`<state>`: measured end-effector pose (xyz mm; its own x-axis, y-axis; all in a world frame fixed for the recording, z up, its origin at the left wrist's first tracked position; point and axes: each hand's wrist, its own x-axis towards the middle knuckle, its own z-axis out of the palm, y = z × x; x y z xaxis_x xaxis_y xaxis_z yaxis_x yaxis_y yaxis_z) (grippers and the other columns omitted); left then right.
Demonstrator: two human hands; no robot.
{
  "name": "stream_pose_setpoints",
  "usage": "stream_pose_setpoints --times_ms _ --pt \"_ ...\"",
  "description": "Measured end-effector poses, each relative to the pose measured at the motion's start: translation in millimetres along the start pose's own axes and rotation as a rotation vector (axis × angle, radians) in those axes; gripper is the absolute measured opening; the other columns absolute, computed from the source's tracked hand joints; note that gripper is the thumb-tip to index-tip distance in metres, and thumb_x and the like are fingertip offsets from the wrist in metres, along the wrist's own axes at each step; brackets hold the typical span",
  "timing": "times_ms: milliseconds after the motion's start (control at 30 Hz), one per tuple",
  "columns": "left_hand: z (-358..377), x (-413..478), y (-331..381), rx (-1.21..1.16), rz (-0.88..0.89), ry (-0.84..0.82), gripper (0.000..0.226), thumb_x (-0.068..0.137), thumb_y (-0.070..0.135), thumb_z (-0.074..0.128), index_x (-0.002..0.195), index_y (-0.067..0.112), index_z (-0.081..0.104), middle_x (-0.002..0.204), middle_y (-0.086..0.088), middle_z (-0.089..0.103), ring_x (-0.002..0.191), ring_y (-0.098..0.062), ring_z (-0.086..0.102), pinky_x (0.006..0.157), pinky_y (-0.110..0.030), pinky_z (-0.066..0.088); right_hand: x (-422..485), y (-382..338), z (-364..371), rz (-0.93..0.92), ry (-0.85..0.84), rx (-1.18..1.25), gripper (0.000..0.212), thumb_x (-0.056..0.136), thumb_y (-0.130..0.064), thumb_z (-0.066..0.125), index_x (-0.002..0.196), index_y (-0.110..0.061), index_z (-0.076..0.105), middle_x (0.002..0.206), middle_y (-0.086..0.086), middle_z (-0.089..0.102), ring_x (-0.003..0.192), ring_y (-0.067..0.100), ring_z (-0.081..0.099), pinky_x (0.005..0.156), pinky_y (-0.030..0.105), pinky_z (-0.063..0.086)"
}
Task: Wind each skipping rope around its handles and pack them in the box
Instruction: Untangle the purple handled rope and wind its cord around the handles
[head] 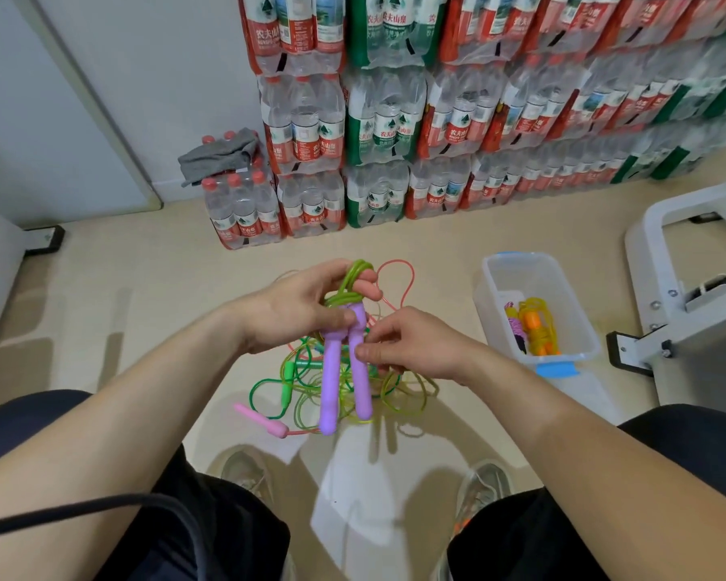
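Observation:
Two purple handles hang side by side in front of me, with a loop of yellow-green rope gathered above them. My left hand grips the top of the handles and the rope loop. My right hand pinches the rope beside the right handle. On the floor below lies a tangle of green and yellow ropes with a green handle, a pink handle and a pink rope. The clear plastic box to the right holds an orange-handled rope and another wound rope.
Stacked packs of bottled water line the wall ahead, one with a grey cloth on it. A white metal frame stands at the right. My knees and shoes are below.

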<state>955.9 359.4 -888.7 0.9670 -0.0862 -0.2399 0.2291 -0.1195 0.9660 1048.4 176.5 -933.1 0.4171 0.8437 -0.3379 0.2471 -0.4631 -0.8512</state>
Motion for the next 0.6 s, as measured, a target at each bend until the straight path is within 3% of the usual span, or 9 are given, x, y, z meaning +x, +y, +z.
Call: stream_pose_setpoints --times_ms 100,167,267,333,467,600 --pt "-2.9 -1.4 -2.0 0.074 -0.029 -0.047 0.051 0.091 -0.008 0.06 0.132 0.02 0.048 0.124 0.004 0.058 0.111 -0.012 0.057 0.096 -0.036 0.054 -0.2 -2.5 0.6 0.028 -0.018 -0.174 0.041 0.091 -0.055 0.065 0.064 -0.024 0.069 0.054 -0.002 0.05 0.053 0.014 0.042 0.058 0.033 0.032" --pt "-4.4 -2.8 -0.2 0.081 -0.054 -0.073 0.053 0.086 0.004 0.064 0.133 0.023 0.048 0.125 0.005 0.058 0.11 -0.011 0.057 0.092 -0.043 0.054 -0.1 -3.8 -0.5 0.065 -0.023 -0.285 0.054 0.09 -0.063 0.06 0.063 -0.017 0.059 0.055 -0.003 0.042 0.051 0.015 0.038 0.057 0.034 0.028" --pt "-5.8 -2.5 0.9 0.003 -0.077 -0.087 0.049 0.092 -0.004 0.061 0.132 0.023 0.049 0.12 0.008 0.059 0.1 -0.008 0.06 0.069 -0.03 0.057 -0.7 -3.2 -4.0 0.097 -0.042 -0.362 0.06 0.088 -0.07 0.056 0.061 -0.017 0.047 0.055 0.0 0.037 0.052 0.018 0.034 0.057 0.035 0.025" --pt "-8.3 -2.5 0.3 -0.122 -0.091 -0.094 0.049 0.092 -0.007 0.06 0.132 0.019 0.051 0.118 0.008 0.061 0.099 -0.011 0.062 0.06 -0.024 0.053 -3.0 -5.0 -6.9 0.091 -0.05 -0.293 0.063 0.088 -0.066 0.06 0.063 -0.01 0.049 0.056 0.001 0.034 0.052 0.017 0.031 0.057 0.034 0.023" --pt "-19.4 -3.1 -0.1 -0.372 -0.068 -0.097 0.057 0.084 -0.011 0.06 0.137 0.01 0.049 0.117 0.002 0.065 0.103 -0.016 0.067 0.069 -0.03 0.059 -5.8 -3.9 -12.9 0.045 0.003 0.08 0.041 0.093 -0.034 0.07 0.078 0.004 0.063 0.062 0.004 0.036 0.048 0.008 0.028 0.045 0.022 0.023" --pt "-16.9 -1.8 1.0 -0.429 -0.016 -0.059 0.054 0.085 -0.021 0.049 0.132 0.006 0.05 0.108 0.0 0.067 0.092 -0.016 0.07 0.066 -0.028 0.058 -4.1 0.6 -9.1 0.061 0.037 0.23 0.035 0.086 -0.038 0.077 0.077 -0.006 0.068 0.068 0.009 0.037 0.052 0.011 0.028 0.048 0.027 0.02"
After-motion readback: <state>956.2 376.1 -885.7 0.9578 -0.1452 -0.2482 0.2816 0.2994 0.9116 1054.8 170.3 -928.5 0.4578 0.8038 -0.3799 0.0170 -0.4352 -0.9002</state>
